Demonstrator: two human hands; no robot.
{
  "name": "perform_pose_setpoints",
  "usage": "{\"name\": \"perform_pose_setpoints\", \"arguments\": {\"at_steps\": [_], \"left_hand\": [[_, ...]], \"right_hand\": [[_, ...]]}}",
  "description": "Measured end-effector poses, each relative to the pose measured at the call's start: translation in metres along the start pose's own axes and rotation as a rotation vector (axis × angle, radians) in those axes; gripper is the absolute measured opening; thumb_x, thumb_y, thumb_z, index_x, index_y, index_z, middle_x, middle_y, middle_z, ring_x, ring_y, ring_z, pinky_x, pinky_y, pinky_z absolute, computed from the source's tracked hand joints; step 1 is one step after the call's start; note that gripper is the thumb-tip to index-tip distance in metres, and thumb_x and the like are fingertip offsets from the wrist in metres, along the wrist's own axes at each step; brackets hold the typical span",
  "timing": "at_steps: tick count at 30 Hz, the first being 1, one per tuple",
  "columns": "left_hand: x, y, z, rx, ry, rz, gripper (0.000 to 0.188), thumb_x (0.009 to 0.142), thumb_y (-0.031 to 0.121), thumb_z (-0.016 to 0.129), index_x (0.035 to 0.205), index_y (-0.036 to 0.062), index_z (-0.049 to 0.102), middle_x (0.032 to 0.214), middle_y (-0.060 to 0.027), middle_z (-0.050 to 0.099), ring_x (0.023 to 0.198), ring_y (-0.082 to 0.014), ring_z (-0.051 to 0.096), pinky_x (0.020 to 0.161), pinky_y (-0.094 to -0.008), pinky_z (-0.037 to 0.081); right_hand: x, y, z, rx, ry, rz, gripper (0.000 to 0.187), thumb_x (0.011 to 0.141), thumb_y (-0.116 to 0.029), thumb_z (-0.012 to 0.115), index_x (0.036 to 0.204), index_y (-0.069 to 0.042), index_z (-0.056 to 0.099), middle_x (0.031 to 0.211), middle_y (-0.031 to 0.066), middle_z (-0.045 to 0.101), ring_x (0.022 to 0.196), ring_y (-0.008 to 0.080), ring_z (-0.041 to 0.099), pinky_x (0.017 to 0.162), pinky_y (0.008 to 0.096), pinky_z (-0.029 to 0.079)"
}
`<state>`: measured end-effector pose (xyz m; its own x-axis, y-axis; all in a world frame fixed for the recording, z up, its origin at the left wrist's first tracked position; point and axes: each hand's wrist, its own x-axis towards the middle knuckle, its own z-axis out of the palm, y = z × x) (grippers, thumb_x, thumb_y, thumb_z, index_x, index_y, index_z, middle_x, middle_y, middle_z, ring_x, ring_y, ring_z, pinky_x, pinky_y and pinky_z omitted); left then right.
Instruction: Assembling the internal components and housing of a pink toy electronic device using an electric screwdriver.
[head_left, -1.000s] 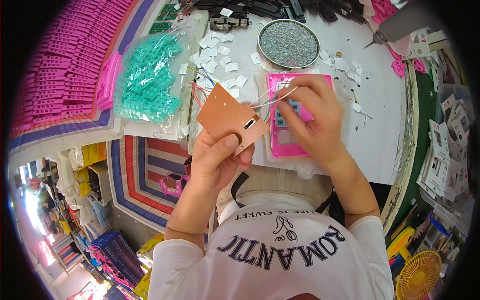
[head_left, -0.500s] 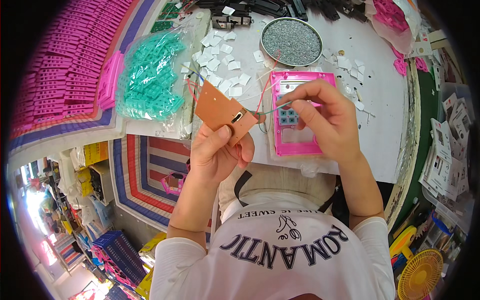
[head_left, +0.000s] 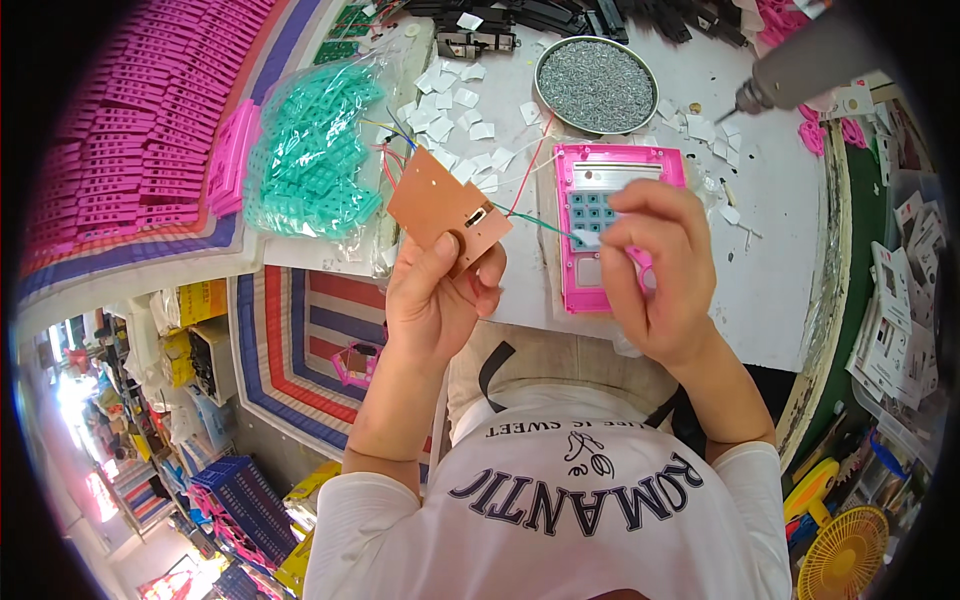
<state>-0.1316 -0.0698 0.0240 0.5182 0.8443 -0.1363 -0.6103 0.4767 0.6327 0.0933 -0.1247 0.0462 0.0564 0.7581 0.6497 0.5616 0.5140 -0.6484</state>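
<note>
On the white table beside striped fabric, pink casing.

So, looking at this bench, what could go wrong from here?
The thin green wiring, stretching from the flat orange-brown circuit board, might snag or pull loose. The board, pinched near one edge by the left fingers, could slip. Loose white square scraps might stray into the rectangular pink plastic case.
</note>
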Motion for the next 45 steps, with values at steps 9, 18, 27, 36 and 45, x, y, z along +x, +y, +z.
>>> {"name": "perform_pose_setpoints", "arguments": {"at_steps": [9, 18, 27, 36, 45], "left_hand": [[0.000, -0.005, 0.005, -0.145, -0.004, -0.069, 0.039, 0.107, 0.026, 0.044, 0.137, 0.0004, 0.051, 0.131, -0.0157, 0.059, 0.129, -0.0372, 0.056, 0.053, -0.0254, 0.059], [0.005, -0.005, 0.003, -0.214, -0.028, -0.080, 0.048, 0.103, 0.028, 0.053, 0.144, 0.0042, 0.041, 0.132, -0.0192, 0.061, 0.132, -0.0434, 0.052, 0.067, -0.0394, 0.067], [0.008, -0.007, 0.001, -0.369, -0.145, -0.157, 0.049, 0.104, 0.025, 0.050, 0.146, 0.0018, 0.041, 0.145, -0.0258, 0.047, 0.142, -0.0495, 0.037, 0.080, -0.0453, 0.067], [0.009, -0.011, 0.014, -0.588, -0.248, -0.191, 0.053, 0.101, 0.025, 0.053, 0.146, 0.0001, 0.039, 0.147, -0.0253, 0.043, 0.135, -0.0454, 0.047, 0.081, -0.0489, 0.066], [0.000, 0.009, 0.024, 0.374, -0.074, -0.202, 0.045, 0.100, 0.021, 0.056, 0.135, -0.0045, 0.046, 0.126, -0.0257, 0.059, 0.081, -0.0202, 0.060, 0.045, -0.0259, 0.050]], "right_hand": [[0.001, -0.001, 0.000, -0.241, -0.050, -0.215, 0.024, 0.064, 0.000, 0.079, 0.083, -0.006, 0.065, 0.115, 0.0115, 0.066, 0.097, 0.0312, 0.058, 0.076, 0.0371, 0.050], [-0.004, -0.005, 0.001, -0.340, -0.321, 0.011, 0.026, 0.072, -0.016, 0.082, 0.085, 0.000, 0.066, 0.118, 0.0177, 0.065, 0.108, 0.0377, 0.055, 0.087, 0.0434, 0.050], [0.003, 0.018, -0.027, -0.102, -0.199, 0.255, 0.031, 0.090, -0.018, 0.070, 0.112, 0.003, 0.067, 0.115, 0.0173, 0.067, 0.101, 0.0325, 0.059, 0.091, 0.0387, 0.048], [0.005, 0.015, -0.020, 0.209, -0.140, 0.345, 0.022, 0.093, -0.016, 0.068, 0.104, 0.003, 0.069, 0.090, 0.0105, 0.067, 0.071, 0.0180, 0.056, 0.066, 0.0302, 0.046], [-0.025, -0.010, -0.148, 0.337, -0.556, 0.626, 0.026, 0.083, -0.023, 0.073, 0.087, 0.001, 0.066, 0.098, 0.0148, 0.069, 0.079, 0.0197, 0.062, 0.062, 0.0284, 0.045]]}}
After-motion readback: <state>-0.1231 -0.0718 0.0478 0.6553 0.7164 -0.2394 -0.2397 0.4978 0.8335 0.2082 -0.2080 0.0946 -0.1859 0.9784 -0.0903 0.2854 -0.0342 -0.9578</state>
